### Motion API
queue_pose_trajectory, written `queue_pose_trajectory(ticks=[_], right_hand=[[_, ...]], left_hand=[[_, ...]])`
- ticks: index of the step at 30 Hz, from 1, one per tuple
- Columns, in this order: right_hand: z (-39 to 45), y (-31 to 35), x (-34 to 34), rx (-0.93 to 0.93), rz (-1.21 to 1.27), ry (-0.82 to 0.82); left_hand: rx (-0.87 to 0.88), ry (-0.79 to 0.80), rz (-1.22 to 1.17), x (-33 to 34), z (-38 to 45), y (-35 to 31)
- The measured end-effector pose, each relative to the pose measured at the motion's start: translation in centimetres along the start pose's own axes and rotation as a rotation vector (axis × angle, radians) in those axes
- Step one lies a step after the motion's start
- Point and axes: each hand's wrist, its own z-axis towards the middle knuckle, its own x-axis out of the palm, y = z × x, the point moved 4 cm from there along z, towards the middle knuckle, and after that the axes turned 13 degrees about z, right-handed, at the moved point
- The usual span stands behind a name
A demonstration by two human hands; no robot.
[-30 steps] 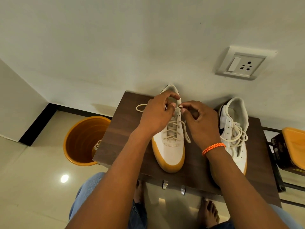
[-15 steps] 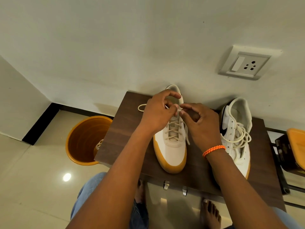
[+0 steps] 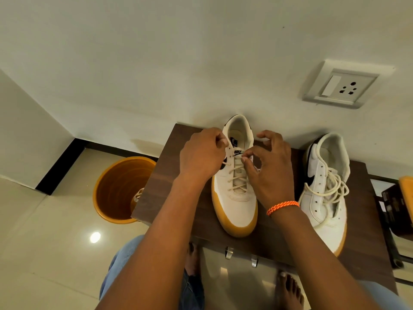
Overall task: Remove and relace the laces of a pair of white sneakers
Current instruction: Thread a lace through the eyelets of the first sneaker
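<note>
Two white sneakers with tan soles stand on a dark wooden table point(image 3: 277, 233). The left sneaker point(image 3: 238, 206) is laced most of the way up with a cream lace point(image 3: 237, 177). My left hand point(image 3: 201, 153) is curled at the shoe's upper left eyelets, gripping the lace end there. My right hand point(image 3: 268, 166) pinches the lace at the tongue's top right between thumb and forefinger, the other fingers spread. The right sneaker point(image 3: 324, 191) lies apart to the right, its lace loose and piled over the open eyelets.
An orange bucket point(image 3: 120, 189) stands on the tiled floor left of the table. A wall socket point(image 3: 344, 86) is above the right sneaker. A dark stand with an orange-topped object point(image 3: 405, 198) is at the right edge. My knees and bare feet are below the table's front edge.
My hands, which met over the tongue, have drawn apart to either side of the shoe's top. The loop of lace lying on the table left of the shoe is gone from view.
</note>
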Motion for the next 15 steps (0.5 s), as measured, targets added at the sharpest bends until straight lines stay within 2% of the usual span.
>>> queue_pose_trajectory(ticks=[4, 10, 15], right_hand=[[-0.2, 0.8, 1.1, -0.012, -0.155, 0.010], [-0.3, 1.0, 1.7, 0.025, -0.254, -0.029], [-0.1, 0.7, 2.5, 0.085, -0.197, -0.020]], left_hand=[[-0.026, 0.036, 0.140, 0.4, -0.1, 0.8], [-0.014, 0.070, 0.122, 0.8, -0.3, 0.5], [-0.003, 0.082, 0.093, 1.0, -0.3, 0.6]])
